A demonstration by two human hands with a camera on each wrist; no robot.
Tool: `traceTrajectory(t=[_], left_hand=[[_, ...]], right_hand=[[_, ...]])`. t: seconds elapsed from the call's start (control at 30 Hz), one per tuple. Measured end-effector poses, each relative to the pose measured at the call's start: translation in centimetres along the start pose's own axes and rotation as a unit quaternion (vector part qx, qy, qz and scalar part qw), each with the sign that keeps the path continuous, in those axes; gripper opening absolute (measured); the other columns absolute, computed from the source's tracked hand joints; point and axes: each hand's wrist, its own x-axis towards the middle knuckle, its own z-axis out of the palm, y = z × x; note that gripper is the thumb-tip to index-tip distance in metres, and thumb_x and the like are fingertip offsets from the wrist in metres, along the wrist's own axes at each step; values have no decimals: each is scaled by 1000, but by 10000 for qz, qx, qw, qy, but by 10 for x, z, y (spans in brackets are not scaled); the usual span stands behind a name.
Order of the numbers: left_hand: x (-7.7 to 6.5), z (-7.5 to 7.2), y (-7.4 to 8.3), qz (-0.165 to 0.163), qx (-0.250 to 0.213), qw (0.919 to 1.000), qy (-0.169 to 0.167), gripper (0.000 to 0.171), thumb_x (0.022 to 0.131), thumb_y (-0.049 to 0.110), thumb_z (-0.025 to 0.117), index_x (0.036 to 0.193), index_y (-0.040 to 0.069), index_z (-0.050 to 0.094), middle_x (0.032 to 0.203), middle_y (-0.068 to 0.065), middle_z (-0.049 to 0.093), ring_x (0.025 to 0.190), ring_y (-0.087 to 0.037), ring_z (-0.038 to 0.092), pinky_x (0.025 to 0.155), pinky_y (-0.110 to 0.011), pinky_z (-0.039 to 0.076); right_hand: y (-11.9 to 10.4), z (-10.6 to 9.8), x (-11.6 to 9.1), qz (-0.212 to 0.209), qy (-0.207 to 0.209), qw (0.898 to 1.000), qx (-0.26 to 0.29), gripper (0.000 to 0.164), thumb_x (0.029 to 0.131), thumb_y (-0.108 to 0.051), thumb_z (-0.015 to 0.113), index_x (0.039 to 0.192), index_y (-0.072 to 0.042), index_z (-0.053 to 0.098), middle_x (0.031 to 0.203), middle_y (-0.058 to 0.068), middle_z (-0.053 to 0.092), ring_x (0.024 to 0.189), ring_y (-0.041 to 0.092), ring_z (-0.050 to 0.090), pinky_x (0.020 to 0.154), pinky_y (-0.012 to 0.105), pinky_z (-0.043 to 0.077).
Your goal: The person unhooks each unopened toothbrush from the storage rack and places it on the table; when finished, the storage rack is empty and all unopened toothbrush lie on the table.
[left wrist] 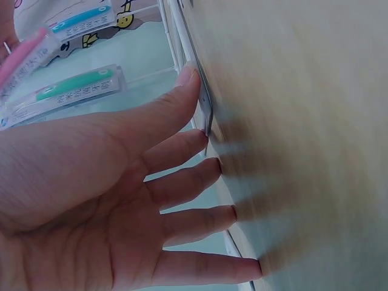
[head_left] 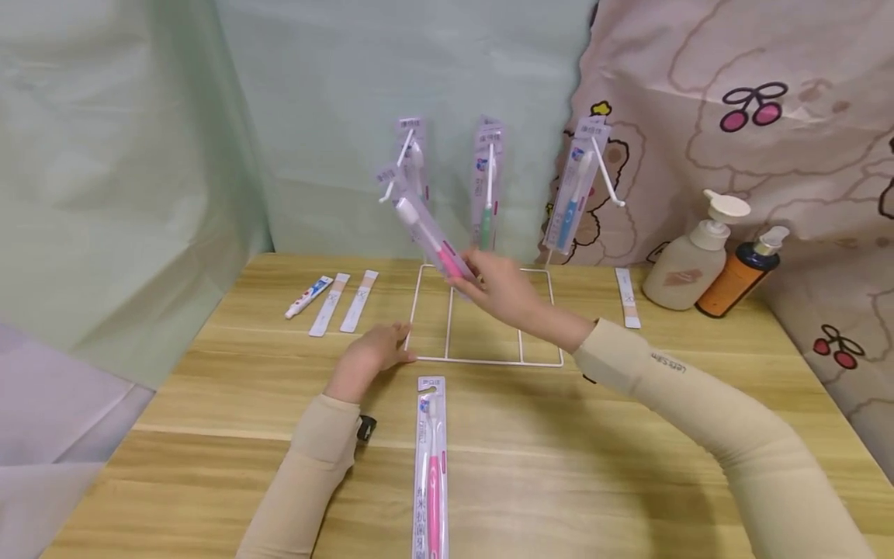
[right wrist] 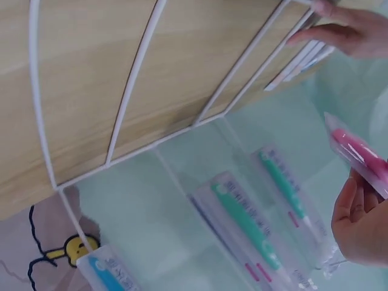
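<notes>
Seen from my remote station, a wood-grain tabletop [head_left: 531,481] carries a white wire rack [head_left: 489,362] near the middle of its back edge. Towards the back left corner I see a small white-and-blue toothpaste tube [head_left: 308,298] beside two slim white-and-peach sachets [head_left: 330,305]; towards the back right corner, a matching single sachet [head_left: 628,298], a beige pump bottle [head_left: 684,268] and an orange bottle with a dark top [head_left: 736,279]. Lilac-and-clear packs with a green-handled toothbrush [head_left: 486,194] and a blue-handled toothbrush [head_left: 576,190] hang on the middle and right hooks. The right forearm's beige sleeve [head_left: 698,411] reaches in from the right.

My right hand [head_left: 506,287] pinches the lower end of a long lilac-and-clear pack with a pink-handled toothbrush [head_left: 427,231], above the rack's base at the left hook. The pack is tilted, white brush head up and leftward, partly covering a hanging pack [head_left: 417,167]; whether its header is on the hook I cannot tell. My left hand [head_left: 373,353], fingers straight and spread, touches the base's front left corner. A second pink-handled pack [head_left: 431,466] lies flat before the rack, header towards it.
</notes>
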Motion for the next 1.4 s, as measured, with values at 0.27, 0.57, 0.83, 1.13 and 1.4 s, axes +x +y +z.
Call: traceTrajectory(t=[0.27,0.57,0.83,1.13,1.4], left_hand=[[1,1,0,-33,52,10000,12,68,92,33,57,145,4,28,149,-20,25,134,-44,26,110,-54,26],[4,-2,0,-46,-2,10000,0,70,91,33,58,146,5,26,150,-19,23,134,-42,27,109,-54,28],[6,-4,-4,-86,-107,9998,-141,70,92,35,57,147,7,23,151,-18,20,136,-42,24,110,-55,24],[8,-4,-8,26,-101,9999,51,68,90,38,59,143,3,35,142,-27,35,128,-45,37,104,-57,34],[5,-3,-1,-63,-41,9998,-186,68,94,35,53,147,5,22,151,-20,19,137,-44,19,111,-55,21]], right_hand=[[-22,1,-22,16,-204,9976,666,26,89,-27,64,106,-7,61,86,1,67,70,10,61,49,20,49],[-44,-4,-35,212,-186,9915,1270,24,87,-24,66,103,-7,62,79,-1,66,64,10,59,49,20,51],[-64,-10,-44,259,-89,9855,1677,22,87,-21,67,103,-7,60,77,-2,65,61,7,57,46,23,50],[-81,-1,-43,157,-92,9771,2122,25,87,-17,67,105,-6,56,78,0,66,63,8,59,48,23,49],[-74,5,-85,1208,-706,9472,2884,35,91,-15,62,116,-5,41,91,7,69,70,11,65,61,28,55]])
